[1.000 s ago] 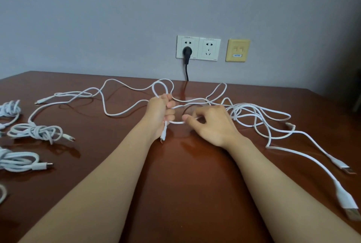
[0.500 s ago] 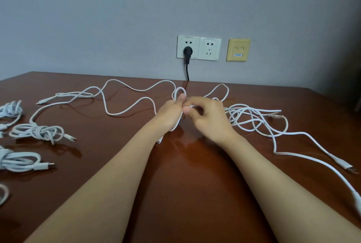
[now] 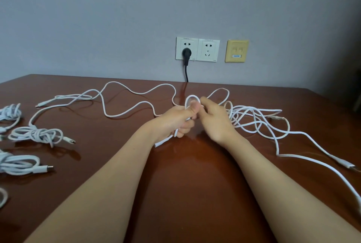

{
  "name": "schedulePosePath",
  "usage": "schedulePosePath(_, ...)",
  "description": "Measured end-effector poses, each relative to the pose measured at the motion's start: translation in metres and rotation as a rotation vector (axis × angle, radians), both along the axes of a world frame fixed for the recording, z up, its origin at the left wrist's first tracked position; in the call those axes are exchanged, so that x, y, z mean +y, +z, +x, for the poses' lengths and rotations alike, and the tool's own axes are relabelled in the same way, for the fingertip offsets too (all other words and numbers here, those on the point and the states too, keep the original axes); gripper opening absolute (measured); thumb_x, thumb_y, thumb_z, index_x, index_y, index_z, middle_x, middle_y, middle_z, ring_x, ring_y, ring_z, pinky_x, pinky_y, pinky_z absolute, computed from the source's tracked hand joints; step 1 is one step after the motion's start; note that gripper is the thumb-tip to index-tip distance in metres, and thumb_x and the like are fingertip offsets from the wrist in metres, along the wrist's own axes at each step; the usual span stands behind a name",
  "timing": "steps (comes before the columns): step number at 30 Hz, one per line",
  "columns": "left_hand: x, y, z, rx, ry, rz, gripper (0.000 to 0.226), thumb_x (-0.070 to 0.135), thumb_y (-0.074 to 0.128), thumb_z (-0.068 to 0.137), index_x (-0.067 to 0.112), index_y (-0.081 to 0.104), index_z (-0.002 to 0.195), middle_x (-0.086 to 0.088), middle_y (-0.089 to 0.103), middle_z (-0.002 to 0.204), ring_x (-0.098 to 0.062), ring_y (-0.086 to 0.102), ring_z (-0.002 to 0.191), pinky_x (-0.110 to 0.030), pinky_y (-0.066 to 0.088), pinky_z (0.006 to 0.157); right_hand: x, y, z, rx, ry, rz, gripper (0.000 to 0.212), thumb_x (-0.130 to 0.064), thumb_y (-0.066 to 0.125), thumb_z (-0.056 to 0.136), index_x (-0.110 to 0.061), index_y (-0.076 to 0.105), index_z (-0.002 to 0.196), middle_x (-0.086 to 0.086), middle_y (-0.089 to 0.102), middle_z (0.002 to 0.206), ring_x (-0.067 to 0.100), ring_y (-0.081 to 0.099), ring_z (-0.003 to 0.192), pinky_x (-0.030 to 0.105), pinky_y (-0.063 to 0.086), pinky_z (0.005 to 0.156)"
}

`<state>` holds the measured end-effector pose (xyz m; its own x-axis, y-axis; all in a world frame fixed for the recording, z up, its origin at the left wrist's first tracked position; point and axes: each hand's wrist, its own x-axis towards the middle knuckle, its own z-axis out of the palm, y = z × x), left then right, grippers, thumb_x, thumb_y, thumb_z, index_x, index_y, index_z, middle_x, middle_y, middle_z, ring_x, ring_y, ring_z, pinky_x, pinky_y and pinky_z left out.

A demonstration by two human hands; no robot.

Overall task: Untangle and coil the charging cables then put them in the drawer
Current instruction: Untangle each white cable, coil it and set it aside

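Observation:
A long white charging cable (image 3: 125,114) snakes across the brown table (image 3: 191,174) from the far left to my hands. My left hand (image 3: 178,119) grips this cable in a small loop that sticks up above the thumb, and a plug end hangs below the fist. My right hand (image 3: 213,117) pinches the same cable at the loop, fingertips against my left thumb. A tangle of white cables (image 3: 259,123) lies just right of my right hand, with tails running to the right edge.
Several coiled white cables lie at the left: one bundle (image 3: 36,135), another (image 3: 18,164) nearer me, another (image 3: 9,113) at the edge. On the wall are two white sockets (image 3: 197,49) with a black plug (image 3: 186,54), and a yellow plate (image 3: 236,51).
My hands have come together and moved slightly away from me. A loop now stands in my left fist. The tangle on the right has been drawn closer and bunched up.

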<state>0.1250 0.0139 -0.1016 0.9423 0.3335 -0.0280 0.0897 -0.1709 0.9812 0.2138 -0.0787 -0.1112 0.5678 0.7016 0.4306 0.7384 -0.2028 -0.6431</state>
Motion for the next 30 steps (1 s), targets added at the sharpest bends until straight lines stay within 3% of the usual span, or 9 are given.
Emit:
schedulePosePath(4, 0.004, 0.0, 0.003, -0.062, 0.085, -0.118, 0.045, 0.044, 0.028, 0.098, 0.014, 0.035, 0.066, 0.008, 0.023, 0.036, -0.005, 0.021, 0.031, -0.014, 0.021, 0.033, -0.001, -0.001, 0.003, 0.094, -0.001, 0.134, 0.034, -0.028, 0.032, 0.101, -0.021, 0.047, 0.071, -0.003, 0.055, 0.072, 0.018, 0.051, 0.075, 0.029, 0.035, 0.07)
schedulePosePath(8, 0.008, -0.001, 0.001, -0.138, 0.205, -0.164, 0.045, 0.041, 0.029, 0.099, 0.014, 0.037, 0.065, 0.008, 0.026, 0.035, -0.008, 0.046, 0.033, -0.015, 0.039, 0.037, 0.0, -0.006, 0.012, 0.051, -0.062, -0.039, 0.02, -0.018, 0.038, 0.098, -0.021, 0.056, 0.091, 0.006, 0.063, 0.1, 0.024, 0.055, 0.095, 0.035, 0.041, 0.085)
schedulePosePath(11, 0.01, -0.002, 0.0, -0.169, 0.254, -0.164, 0.044, 0.041, 0.028, 0.1, 0.014, 0.036, 0.067, 0.008, 0.024, 0.036, -0.007, 0.03, 0.027, -0.013, 0.023, 0.032, 0.001, -0.008, 0.013, -0.068, -0.121, -0.154, 0.018, -0.02, 0.04, 0.098, -0.013, 0.056, 0.1, 0.011, 0.062, 0.103, 0.031, 0.054, 0.099, 0.036, 0.039, 0.08)
schedulePosePath(14, 0.012, -0.002, 0.0, -0.181, 0.298, -0.173, 0.042, 0.042, 0.031, 0.1, 0.013, 0.038, 0.07, 0.007, 0.026, 0.037, -0.006, 0.024, 0.026, -0.011, 0.018, 0.033, 0.0, -0.006, 0.013, -0.15, -0.182, -0.195, 0.021, -0.022, 0.041, 0.098, -0.012, 0.059, 0.102, 0.013, 0.063, 0.103, 0.034, 0.054, 0.099, 0.034, 0.036, 0.075)
schedulePosePath(19, 0.015, -0.004, 0.001, -0.184, 0.404, -0.139, 0.04, 0.042, 0.032, 0.1, 0.015, 0.038, 0.071, 0.008, 0.028, 0.036, -0.006, 0.023, 0.029, -0.014, 0.017, 0.036, -0.002, 0.0, 0.002, -0.213, -0.183, -0.157, 0.025, -0.026, 0.044, 0.097, -0.026, 0.053, 0.074, 0.013, 0.064, 0.093, 0.035, 0.054, 0.094, 0.031, 0.03, 0.066)
schedulePosePath(23, 0.014, -0.007, 0.005, -0.17, 0.438, -0.086, 0.037, 0.036, 0.033, 0.101, 0.014, 0.041, 0.072, 0.01, 0.031, 0.032, -0.006, 0.024, 0.027, -0.012, 0.02, 0.034, 0.004, 0.002, -0.011, -0.278, -0.167, -0.166, 0.023, -0.028, 0.04, 0.098, -0.016, 0.059, 0.101, 0.012, 0.064, 0.1, 0.033, 0.054, 0.099, 0.032, 0.031, 0.069)
schedulePosePath(27, 0.012, -0.008, 0.007, -0.19, 0.433, -0.015, 0.032, 0.028, 0.032, 0.102, 0.012, 0.046, 0.077, 0.009, 0.031, 0.03, -0.005, 0.025, 0.025, -0.011, 0.021, 0.032, 0.005, 0.003, -0.017, -0.269, -0.14, -0.161, 0.024, -0.027, 0.039, 0.099, -0.014, 0.059, 0.1, 0.012, 0.064, 0.098, 0.033, 0.054, 0.098, 0.031, 0.028, 0.066)
schedulePosePath(30, 0.008, -0.006, 0.007, -0.193, 0.408, 0.035, 0.026, 0.023, 0.032, 0.102, 0.009, 0.053, 0.094, 0.01, 0.031, 0.029, -0.004, 0.026, 0.024, -0.011, 0.021, 0.03, 0.005, 0.002, -0.021, -0.271, -0.083, -0.228, 0.026, -0.027, 0.037, 0.099, -0.012, 0.058, 0.101, 0.013, 0.062, 0.101, 0.033, 0.053, 0.1, 0.03, 0.027, 0.068)
